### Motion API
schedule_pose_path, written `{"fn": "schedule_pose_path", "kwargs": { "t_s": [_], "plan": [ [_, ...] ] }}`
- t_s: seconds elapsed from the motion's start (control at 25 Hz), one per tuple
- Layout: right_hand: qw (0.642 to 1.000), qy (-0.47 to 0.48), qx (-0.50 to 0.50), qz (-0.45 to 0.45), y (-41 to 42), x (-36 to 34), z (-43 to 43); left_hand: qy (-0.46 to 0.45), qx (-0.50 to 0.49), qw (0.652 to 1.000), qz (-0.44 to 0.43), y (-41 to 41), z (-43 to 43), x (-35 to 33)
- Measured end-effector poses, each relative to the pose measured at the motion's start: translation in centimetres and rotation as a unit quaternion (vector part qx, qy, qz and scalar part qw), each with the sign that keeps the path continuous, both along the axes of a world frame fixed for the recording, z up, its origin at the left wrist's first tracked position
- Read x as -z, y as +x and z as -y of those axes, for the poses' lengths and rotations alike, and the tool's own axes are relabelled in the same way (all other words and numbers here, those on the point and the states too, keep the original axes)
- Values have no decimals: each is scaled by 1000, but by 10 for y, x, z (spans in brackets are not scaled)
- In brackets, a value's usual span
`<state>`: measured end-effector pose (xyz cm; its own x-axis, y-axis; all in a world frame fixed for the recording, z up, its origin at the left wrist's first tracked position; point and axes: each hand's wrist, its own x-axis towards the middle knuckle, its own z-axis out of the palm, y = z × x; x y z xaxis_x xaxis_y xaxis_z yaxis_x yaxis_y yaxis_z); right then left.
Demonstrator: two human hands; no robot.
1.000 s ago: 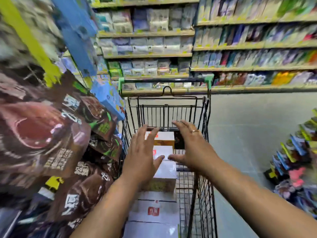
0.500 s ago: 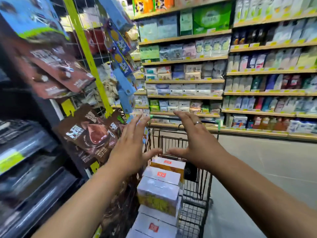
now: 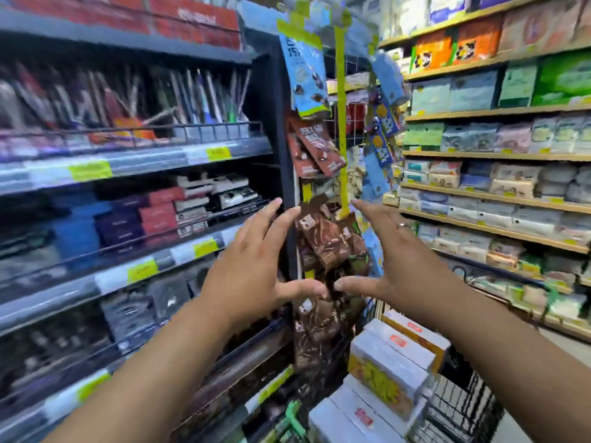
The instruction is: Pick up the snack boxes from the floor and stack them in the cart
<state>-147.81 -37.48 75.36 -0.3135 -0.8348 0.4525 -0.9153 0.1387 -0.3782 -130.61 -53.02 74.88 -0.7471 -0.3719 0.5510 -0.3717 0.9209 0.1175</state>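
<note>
**Both hands up and empty, boxes stacked low in the frame**

Left hand (image 3: 252, 270) is raised at centre frame, fingers spread, grip released and holding nothing; right hand (image 3: 388, 260) mirrors it just to the right, palm turned inward, fingers splayed, a ring on one finger, likewise empty; the two thumbs point at each other and come close, but a thin gap shows between them.

Down at lower right sit the snack boxes (image 3: 388, 366), white tops with red labels, a yellow printed side on the nearest stack, piled in the cart (image 3: 460, 410); only a patch of black wire wall shows at the lower right, the rest of the cart is cut off by the bottom edge and hidden under the boxes; the lowest boxes run out of frame too.

Between the hands hang brown snack bags (image 3: 329, 238) on a rack, their print too smeared to read; blue bags (image 3: 305, 68) hang above at upper centre; shelves (image 3: 134, 161) on the left are heavily blurred, their goods hard to make out; the right-hand shelves (image 3: 499, 187) carry pale packs, labels unreadable.
</note>
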Motion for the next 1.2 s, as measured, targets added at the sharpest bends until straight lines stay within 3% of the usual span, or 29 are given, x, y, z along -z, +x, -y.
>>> {"fn": "schedule_pose_path", "kwargs": {
  "t_s": [0.24, 0.64, 0.8, 1.2],
  "plan": [
    [986, -26, -165, 27, 154, -4, 60, -12, -176, 984, -1, 193, -1, -10],
    [909, -5, -415, 38, 426, 4, 145, -19, -434, 901, 15, 475, -35, 5],
    [855, -4, -518, 22, 505, 4, 174, -20, -525, 851, 11, 535, -51, 16],
    [663, 40, -747, -1, 704, 31, 202, 33, -752, 658, -23, 651, -134, 46]
  ]
}}
